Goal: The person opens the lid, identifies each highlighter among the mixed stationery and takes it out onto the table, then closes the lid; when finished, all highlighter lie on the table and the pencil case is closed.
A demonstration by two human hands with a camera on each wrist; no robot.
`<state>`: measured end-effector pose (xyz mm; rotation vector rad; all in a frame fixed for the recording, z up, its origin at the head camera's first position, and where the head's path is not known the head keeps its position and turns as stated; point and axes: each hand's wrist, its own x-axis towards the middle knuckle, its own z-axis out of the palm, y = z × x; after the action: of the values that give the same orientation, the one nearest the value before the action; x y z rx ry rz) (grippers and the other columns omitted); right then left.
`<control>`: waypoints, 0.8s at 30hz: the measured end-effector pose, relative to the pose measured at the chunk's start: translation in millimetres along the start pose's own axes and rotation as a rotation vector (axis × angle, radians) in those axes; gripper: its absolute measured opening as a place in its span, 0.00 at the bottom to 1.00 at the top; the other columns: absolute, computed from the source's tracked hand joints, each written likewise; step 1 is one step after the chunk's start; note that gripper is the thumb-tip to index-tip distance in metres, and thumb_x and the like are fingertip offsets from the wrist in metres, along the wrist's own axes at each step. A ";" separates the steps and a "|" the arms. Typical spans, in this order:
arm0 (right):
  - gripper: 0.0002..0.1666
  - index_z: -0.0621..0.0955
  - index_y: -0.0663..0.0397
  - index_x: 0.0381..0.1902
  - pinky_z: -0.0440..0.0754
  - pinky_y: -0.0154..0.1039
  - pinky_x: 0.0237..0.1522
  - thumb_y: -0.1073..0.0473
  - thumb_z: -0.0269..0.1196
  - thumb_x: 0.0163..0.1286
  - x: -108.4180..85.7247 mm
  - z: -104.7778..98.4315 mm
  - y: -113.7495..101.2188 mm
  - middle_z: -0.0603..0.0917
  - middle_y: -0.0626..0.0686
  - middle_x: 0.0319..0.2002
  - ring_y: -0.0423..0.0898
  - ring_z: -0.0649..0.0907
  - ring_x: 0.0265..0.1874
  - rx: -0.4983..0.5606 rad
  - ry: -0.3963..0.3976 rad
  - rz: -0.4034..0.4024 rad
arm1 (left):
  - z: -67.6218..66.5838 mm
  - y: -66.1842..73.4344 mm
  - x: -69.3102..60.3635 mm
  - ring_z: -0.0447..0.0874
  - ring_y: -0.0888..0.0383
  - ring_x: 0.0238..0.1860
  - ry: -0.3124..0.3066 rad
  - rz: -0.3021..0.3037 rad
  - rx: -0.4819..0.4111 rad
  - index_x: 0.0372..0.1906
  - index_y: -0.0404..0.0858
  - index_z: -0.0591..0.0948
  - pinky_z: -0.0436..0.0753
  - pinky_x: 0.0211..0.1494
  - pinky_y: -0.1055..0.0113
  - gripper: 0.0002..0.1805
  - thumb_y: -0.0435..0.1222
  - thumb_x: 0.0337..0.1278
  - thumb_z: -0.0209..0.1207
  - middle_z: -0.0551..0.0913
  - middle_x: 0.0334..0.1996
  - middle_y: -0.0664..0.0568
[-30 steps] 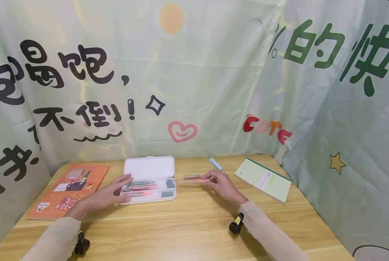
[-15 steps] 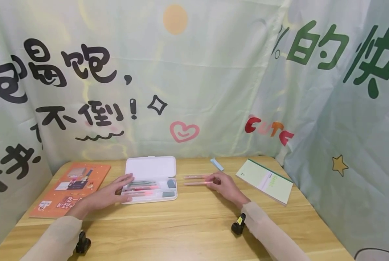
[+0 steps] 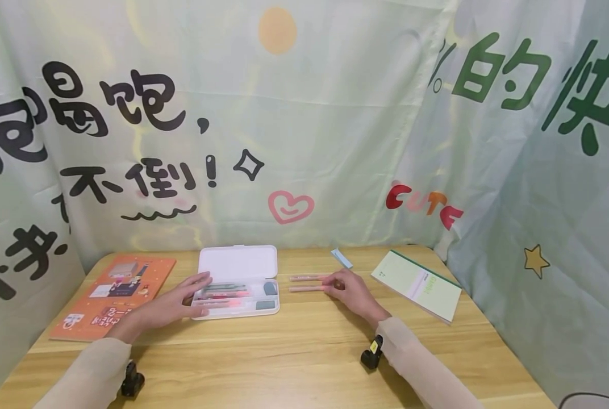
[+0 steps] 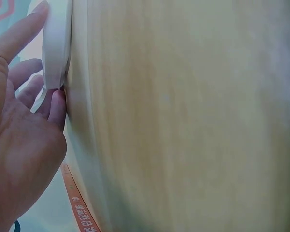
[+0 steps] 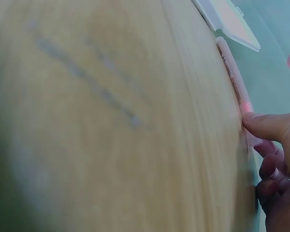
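Observation:
An open white pencil case [image 3: 238,262] stands near the back of the table with its lid tipped back. Pens lie in its compartments, with two grey-blue blocks at the right end. My left hand [image 3: 163,307] grips the case's left end, thumb in front and fingers behind; in the left wrist view some fingertips are hidden by the case [image 4: 58,48]. To the right, my right hand [image 3: 350,292] pinches the end of a pink pen [image 3: 305,288], also seen in the right wrist view as a pink barrel [image 5: 232,72]. Just behind it lies a second pen [image 3: 301,278], parallel.
An orange book [image 3: 112,298] lies at the left. At the right is a pale green notebook [image 3: 417,287], and a small light-blue strip [image 3: 342,258] lies behind my right hand. Printed cloth [image 3: 335,142] hangs around the table's back and sides.
My right hand has carried the pink pen slightly right, away from the case, and down alongside the other pen. My left hand stays on the case. The view has shifted slightly.

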<state>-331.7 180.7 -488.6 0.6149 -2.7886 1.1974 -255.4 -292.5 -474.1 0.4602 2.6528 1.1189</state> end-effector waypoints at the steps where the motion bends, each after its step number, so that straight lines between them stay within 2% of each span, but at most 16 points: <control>1: 0.09 0.93 0.51 0.49 0.78 0.35 0.42 0.61 0.75 0.73 0.0 -0.1 -0.1 0.87 0.48 0.44 0.42 0.78 0.38 0.000 0.000 -0.004 | 0.1 0.0 0.2 0.37 0.24 0.87 0.000 -0.002 -0.005 0.88 0.39 0.57 0.49 0.80 0.18 0.49 0.52 0.74 0.67 0.43 0.90 0.36; 12: 0.07 0.93 0.49 0.47 0.78 0.35 0.42 0.60 0.74 0.74 0.0 -1.9 4.2 0.88 0.48 0.45 0.42 0.78 0.38 -0.016 0.003 -0.014 | 0.0 1.9 0.7 0.39 0.23 0.86 -0.001 0.001 0.008 0.88 0.38 0.58 0.51 0.80 0.17 0.49 0.51 0.73 0.68 0.45 0.90 0.35; 22: 0.11 0.92 0.51 0.53 0.78 0.35 0.42 0.60 0.73 0.75 -1.6 -4.1 6.0 0.88 0.49 0.46 0.43 0.78 0.38 0.002 -0.020 -0.023 | 0.6 -0.1 0.1 0.37 0.23 0.87 -0.001 0.000 0.001 0.88 0.38 0.57 0.49 0.80 0.17 0.49 0.52 0.74 0.67 0.43 0.90 0.36; 24: 0.12 0.91 0.51 0.54 0.79 0.35 0.38 0.59 0.73 0.75 -2.1 -4.4 5.8 0.87 0.50 0.47 0.43 0.78 0.36 0.021 -0.023 -0.025 | 0.6 -0.1 0.2 0.37 0.24 0.87 0.002 -0.002 -0.001 0.88 0.38 0.58 0.49 0.80 0.17 0.49 0.52 0.74 0.67 0.44 0.90 0.36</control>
<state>-332.4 188.2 -489.9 0.6669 -2.7822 1.2237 -255.4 -292.2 -474.5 0.4560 2.6533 1.1203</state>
